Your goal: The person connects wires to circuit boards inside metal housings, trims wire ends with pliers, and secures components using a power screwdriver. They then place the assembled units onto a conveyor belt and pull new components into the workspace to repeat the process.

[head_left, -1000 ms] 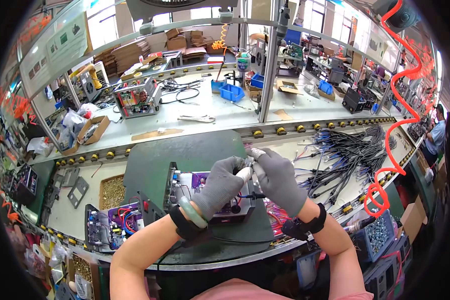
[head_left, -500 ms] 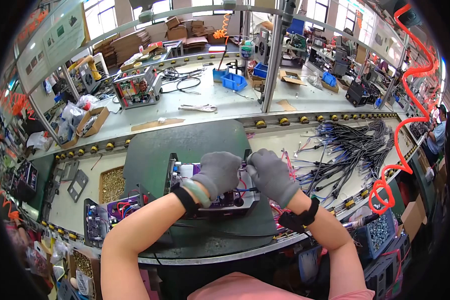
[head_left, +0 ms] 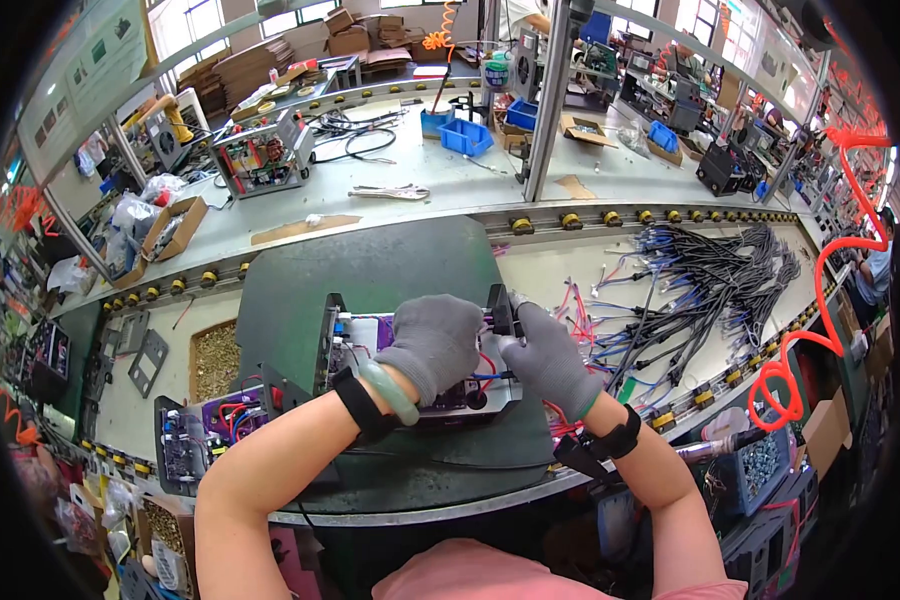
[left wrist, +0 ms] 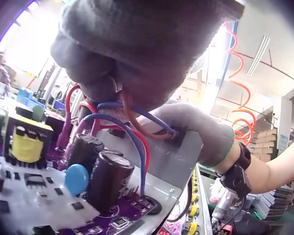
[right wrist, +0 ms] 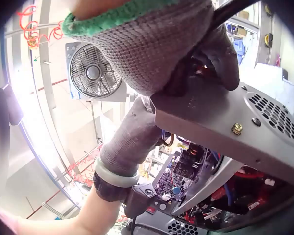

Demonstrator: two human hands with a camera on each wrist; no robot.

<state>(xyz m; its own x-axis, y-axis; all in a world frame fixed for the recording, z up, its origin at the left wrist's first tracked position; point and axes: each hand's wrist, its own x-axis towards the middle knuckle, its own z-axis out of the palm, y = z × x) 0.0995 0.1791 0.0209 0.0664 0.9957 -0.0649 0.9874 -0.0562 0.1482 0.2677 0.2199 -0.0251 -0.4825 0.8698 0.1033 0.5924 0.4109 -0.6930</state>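
Note:
My gloved left hand [head_left: 432, 345] is over the open metal case [head_left: 505, 405], on the inner side of its end panel [left wrist: 164, 156]. Its curled fingers hold a brown wire [left wrist: 132, 117] and a blue wire [left wrist: 154, 117] close to where they meet the panel; the fingertips are partly hidden. On the panel's outer face, my gloved right hand [head_left: 550, 362] has its fingers bent round a black cable [right wrist: 230, 12] near the panel edge. Beneath the left hand are black capacitors [left wrist: 110, 178] and a purple circuit board [left wrist: 122, 218].
A second open unit [head_left: 195, 440] stands left of the case on the green mat [head_left: 370, 255]. Black cables [head_left: 715, 290] lie heaped at right. A red coiled hose [head_left: 820, 290] hangs at the right. A tray of brass-coloured parts [head_left: 215, 360] is at left.
Both hands have come down from above the case, where they were together at a small object, to either side of the end panel. The head view has shifted slightly.

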